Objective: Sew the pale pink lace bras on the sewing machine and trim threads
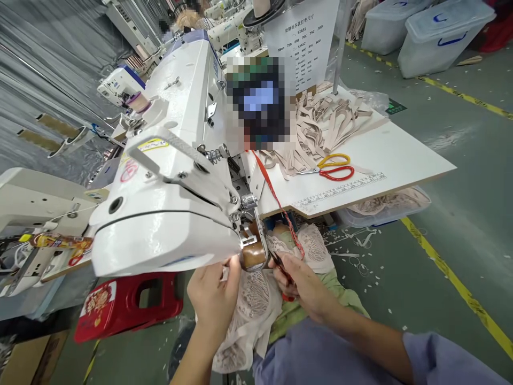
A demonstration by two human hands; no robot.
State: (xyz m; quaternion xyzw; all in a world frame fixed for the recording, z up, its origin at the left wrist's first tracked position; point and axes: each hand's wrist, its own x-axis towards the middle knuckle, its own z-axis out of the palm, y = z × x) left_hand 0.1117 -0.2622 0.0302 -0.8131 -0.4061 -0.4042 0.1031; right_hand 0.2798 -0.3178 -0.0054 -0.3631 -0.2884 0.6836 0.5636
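Near, over the lap: pinching pale lace (256, 299) in closed fingers of left hand (214, 297), just under sewing machine (172, 214) head. Gripping red snips (281, 271) in right hand (308, 286), tips at the lace, seemingly mid-trim. Beyond, on tabletop (404, 155): scissors (335, 169) beside beige strips (324, 128).

Bright, even light from above fills the scene, with soft shadows, deepest beneath the sewing machine (168, 214) and the worktop (401, 155) edge. Mild glare sheens the machine's white casing. Straight lines bow toward the frame edges; a pixelated patch (258, 101) masks the far centre.
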